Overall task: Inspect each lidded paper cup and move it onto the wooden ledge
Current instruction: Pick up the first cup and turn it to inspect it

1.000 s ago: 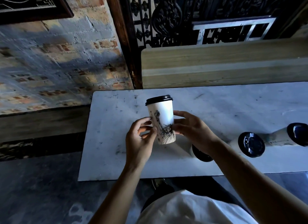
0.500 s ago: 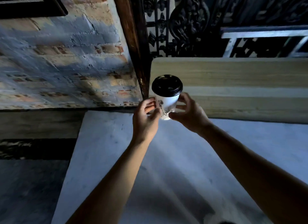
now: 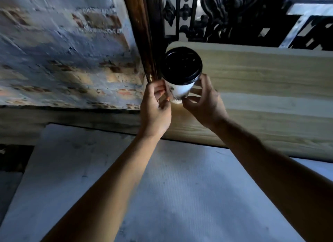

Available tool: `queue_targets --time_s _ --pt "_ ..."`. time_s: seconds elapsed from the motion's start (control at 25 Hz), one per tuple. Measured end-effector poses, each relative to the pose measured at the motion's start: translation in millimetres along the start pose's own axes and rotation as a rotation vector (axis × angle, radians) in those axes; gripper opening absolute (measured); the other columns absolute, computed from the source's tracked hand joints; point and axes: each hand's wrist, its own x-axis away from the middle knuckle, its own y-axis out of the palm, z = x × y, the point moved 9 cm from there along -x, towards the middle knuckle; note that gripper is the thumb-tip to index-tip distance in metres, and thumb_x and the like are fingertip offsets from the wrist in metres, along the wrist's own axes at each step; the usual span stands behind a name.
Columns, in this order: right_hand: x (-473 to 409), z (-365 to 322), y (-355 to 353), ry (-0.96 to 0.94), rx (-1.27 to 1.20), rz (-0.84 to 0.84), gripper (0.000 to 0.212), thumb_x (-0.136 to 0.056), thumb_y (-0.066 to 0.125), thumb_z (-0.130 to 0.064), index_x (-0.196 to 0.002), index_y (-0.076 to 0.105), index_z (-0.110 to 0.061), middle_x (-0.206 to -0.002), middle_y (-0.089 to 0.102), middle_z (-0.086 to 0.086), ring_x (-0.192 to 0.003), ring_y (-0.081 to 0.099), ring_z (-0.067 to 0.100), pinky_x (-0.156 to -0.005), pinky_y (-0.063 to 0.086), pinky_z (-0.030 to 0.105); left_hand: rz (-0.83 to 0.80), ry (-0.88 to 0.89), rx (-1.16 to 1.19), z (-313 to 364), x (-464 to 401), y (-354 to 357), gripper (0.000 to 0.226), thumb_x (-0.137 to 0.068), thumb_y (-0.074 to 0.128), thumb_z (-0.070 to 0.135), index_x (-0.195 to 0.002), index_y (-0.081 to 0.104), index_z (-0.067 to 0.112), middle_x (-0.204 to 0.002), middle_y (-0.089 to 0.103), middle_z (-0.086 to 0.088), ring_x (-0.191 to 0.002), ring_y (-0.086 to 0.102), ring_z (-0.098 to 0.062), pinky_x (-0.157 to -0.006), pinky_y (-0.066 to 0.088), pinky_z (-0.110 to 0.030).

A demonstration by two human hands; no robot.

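At the wooden ledge's point(image 3: 261, 76) left end, left hand point(image 3: 155, 106) and right hand point(image 3: 205, 101) pinch the paper cup point(image 3: 180, 86) low on its wall, fingers closed around it. Risk: it's close to the end, so a careless set-down could tip it off.

Both bare forearms reach up and forward, converging on the paper cup point(image 3: 180, 87). The left hand point(image 3: 155, 106) grips the cup's lower left side, fingers curled against its wall and thumb near its base. The right hand point(image 3: 204, 104) cradles the lower right side, fingers spread around the wall, wrist angled below the cup.
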Motion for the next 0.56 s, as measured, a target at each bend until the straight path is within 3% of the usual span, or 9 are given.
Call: queue_targets --time_s 0.12,0.24,0.32,0.44,0.56 --pt "3.1 11.4 4.9 0.048 0.026 0.007 0.066 -0.080 0.071 -0.006 -0.142 0.049 -0.012 -0.128 0.070 0.001 -0.114 0.064 0.003 -0.086 0.046 0.001 -0.002 -0.024 -0.046 -3.4 1.9 0.7 0.043 -0.081 0.053 -0.013 -0.118 0.052 0.009 -0.115 0.061 -0.009 -0.118 0.064 -0.027 -0.093 0.053 -0.026" --pt "9.4 17.3 -1.7 0.126 -0.055 -0.019 0.091 -0.079 0.072 -0.009 -0.157 0.027 -0.016 -0.144 0.058 0.011 -0.121 0.065 0.018 -0.097 0.057 0.029 0.021 -0.053 -0.179 -0.5 11.5 -8.7 0.049 -0.082 0.054 -0.011 -0.128 0.050 0.006 -0.119 0.057 -0.008 -0.117 0.062 -0.022 -0.091 0.048 -0.014" --pt "28.3 21.4 -19.1 0.218 -0.031 -0.014 0.096 -0.080 0.073 -0.009 -0.160 0.021 -0.017 -0.149 0.050 0.013 -0.123 0.064 0.022 -0.098 0.058 0.039 0.030 -0.045 -0.201 9.1 31.7 -21.3 0.053 -0.080 0.057 -0.003 -0.132 0.048 0.005 -0.124 0.057 -0.012 -0.117 0.062 -0.023 -0.097 0.051 -0.023" --pt "78.7 8.5 -56.2 0.318 0.127 -0.040 0.080 -0.083 0.075 -0.018 -0.153 0.037 -0.018 -0.145 0.054 0.011 -0.119 0.065 0.024 -0.098 0.055 0.041 -0.027 0.141 -0.368 53.0 84.8 -38.2 0.048 -0.078 0.054 0.007 -0.126 0.055 0.004 -0.118 0.061 -0.011 -0.105 0.065 -0.025 -0.095 0.053 -0.036" --pt "141.2 -31.9 -103.0 0.320 0.227 -0.049 0.049 -0.084 0.074 -0.025 -0.132 0.063 -0.022 -0.123 0.069 0.003 -0.108 0.070 0.020 -0.092 0.055 0.031 -0.120 0.304 -0.562 97.6 154.8 -47.5 0.034 -0.082 0.054 0.002 -0.113 0.067 0.004 -0.110 0.070 -0.011 -0.098 0.066 -0.026 -0.089 0.050 -0.032"
